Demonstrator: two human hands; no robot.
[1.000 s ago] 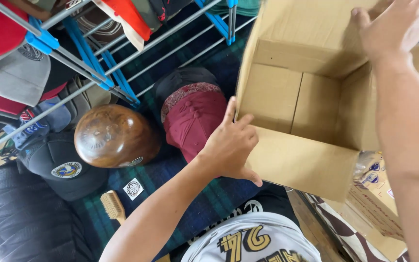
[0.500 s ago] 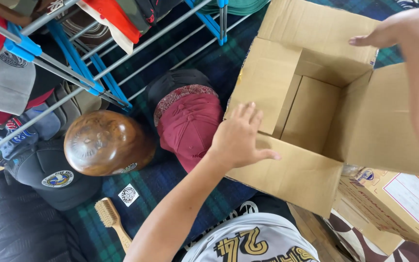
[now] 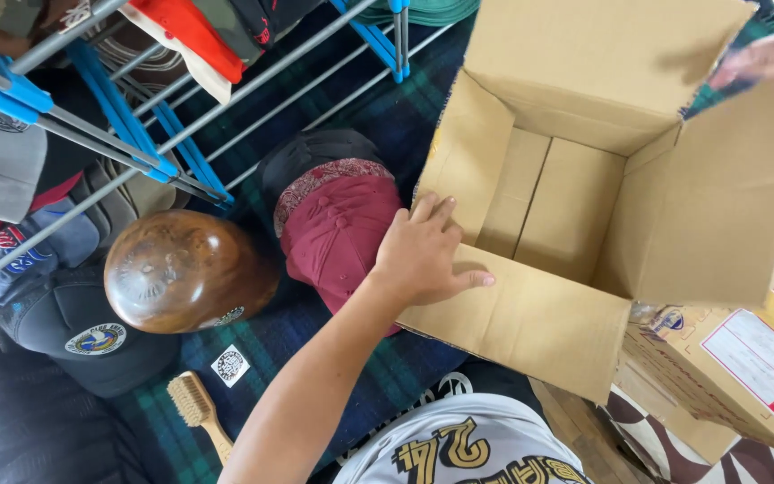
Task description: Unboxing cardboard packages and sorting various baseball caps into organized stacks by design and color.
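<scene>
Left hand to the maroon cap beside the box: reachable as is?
Probably yes. The left hand rests on the cardboard box flap, right next to the maroon cap; nothing lies between or on top of the cap.

A dark green and blue plaid blanket (image 3: 387,116) covers the floor, lit evenly by soft daylight. A metal drying rack (image 3: 181,116) with blue plastic joints stands across the upper left, hung with caps and clothes. Under it sit a rounded wooden hat form (image 3: 185,269), a maroon cap (image 3: 338,233), a black cap with a round patch (image 3: 82,336) and a small wooden brush (image 3: 197,412). At the lower right, a strip of wooden floor (image 3: 575,421) shows beside a brown and white patterned rug (image 3: 674,448).
</scene>
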